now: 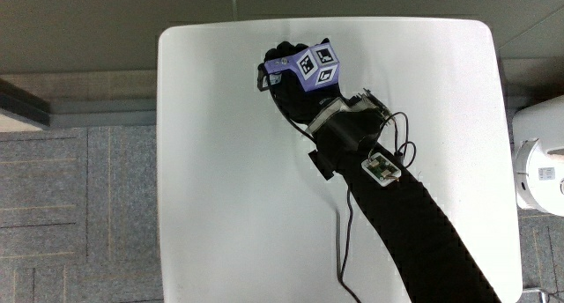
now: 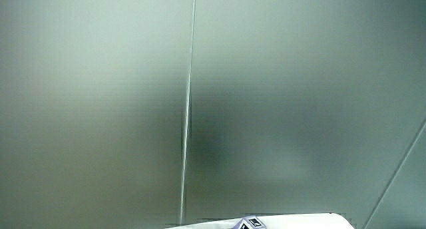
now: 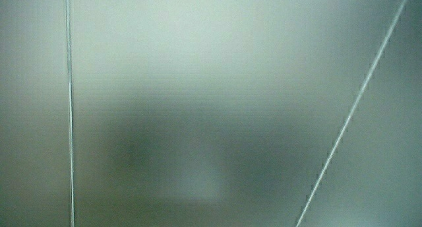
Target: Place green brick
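**Gloved hand positioned over the table, green brick not visible**

Although the task names a green brick, no brick can be made out in any view, so its position, long axis and pointing direction cannot be determined. If it is present, it is hidden under the hand.

The hand (image 1: 300,83) is seen in the main view over the white table (image 1: 220,180), close to the table edge farthest from the person. The patterned cube (image 1: 308,67) is mounted on the back of the hand, with its marked faces turned upward. The forearm (image 1: 414,224) is extended diagonally across the table from the person's side toward the hand. A small white module (image 1: 382,168) is strapped near the wrist, and a thin black cable (image 1: 345,241) is routed from it down across the table surface.

The state of the grip cannot be told.

Both side views are filled by a pale wall. In a side view, only the top of the patterned cube (image 2: 251,223) and a strip of the table (image 2: 299,222) are shown at the edge.
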`<action>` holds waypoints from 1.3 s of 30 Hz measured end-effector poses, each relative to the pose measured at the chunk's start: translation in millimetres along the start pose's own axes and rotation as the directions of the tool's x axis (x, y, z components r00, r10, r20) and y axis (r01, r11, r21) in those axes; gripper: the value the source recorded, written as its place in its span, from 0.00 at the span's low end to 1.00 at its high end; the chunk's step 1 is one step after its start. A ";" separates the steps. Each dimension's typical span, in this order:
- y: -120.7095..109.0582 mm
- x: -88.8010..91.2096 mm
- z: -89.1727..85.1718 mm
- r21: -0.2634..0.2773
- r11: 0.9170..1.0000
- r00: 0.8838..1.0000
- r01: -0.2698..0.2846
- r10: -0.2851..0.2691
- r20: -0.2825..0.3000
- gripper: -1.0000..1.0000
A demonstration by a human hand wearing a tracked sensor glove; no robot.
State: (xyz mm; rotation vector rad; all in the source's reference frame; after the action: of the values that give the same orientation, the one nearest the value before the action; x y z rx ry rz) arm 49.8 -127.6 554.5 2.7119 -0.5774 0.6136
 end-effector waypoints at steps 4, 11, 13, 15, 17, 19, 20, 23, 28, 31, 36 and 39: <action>2.3 0.4 0.1 0.007 1.000 1.000 -0.005 0.005 0.011 0.50; 0.2 1.6 2.4 -0.005 1.000 1.000 0.011 -0.011 0.006 0.46; 2.3 4.0 -3.0 -0.025 1.000 1.000 0.014 -0.014 0.008 0.41; 1.2 1.2 0.4 -0.038 0.999 1.000 0.012 -0.013 -0.004 0.37; 4.1 6.9 -5.1 -0.057 0.998 1.000 0.019 -0.019 -0.002 0.33; 5.1 8.0 -7.3 -0.090 0.996 0.999 0.024 -0.026 -0.018 0.28; 5.7 8.3 -8.1 -0.103 0.994 0.999 0.026 -0.029 -0.023 0.26; 4.9 11.2 -10.5 -0.117 0.993 0.999 0.033 -0.035 -0.016 0.20; 2.2 16.9 -15.0 -0.155 0.986 0.998 0.062 -0.064 -0.010 0.09; -0.4 18.4 -16.4 -0.152 0.986 0.997 0.068 -0.071 -0.013 0.02; -1.5 19.0 -14.1 -0.138 0.988 0.998 0.063 -0.065 -0.012 0.00; -3.7 20.1 -12.2 -0.130 0.990 0.998 0.057 -0.060 -0.020 0.00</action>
State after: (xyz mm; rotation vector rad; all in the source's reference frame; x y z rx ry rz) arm 63.9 -126.3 573.6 2.5872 -0.5114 0.5721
